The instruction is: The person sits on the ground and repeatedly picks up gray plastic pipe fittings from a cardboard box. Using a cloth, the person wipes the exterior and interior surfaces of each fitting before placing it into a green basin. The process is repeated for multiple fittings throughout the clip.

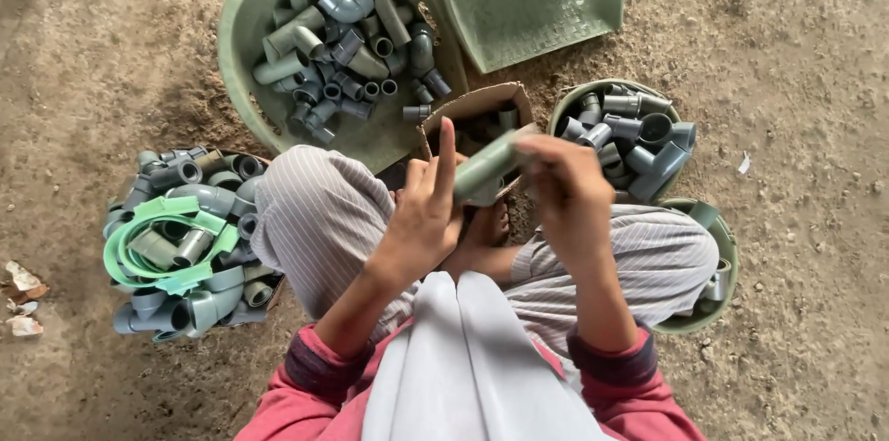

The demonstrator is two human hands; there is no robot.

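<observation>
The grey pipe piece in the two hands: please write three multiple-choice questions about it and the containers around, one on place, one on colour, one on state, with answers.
1. Where is the green round basin with fittings?
A. Upper left, beyond the knee
B. On the lap
C. Far right

2. What colour is the loose ring on the heap of fittings at the left?
A. Red
B. Light green
C. Black

3. How is the pipe piece held?
A. Lying on the ground
B. In one hand only
C. Between both hands

Answers: 1 A, it lies at the top left on the dirt ground. 2 B, the light green ring lies over the grey parts. 3 C, the left hand and right hand both touch it.
</observation>
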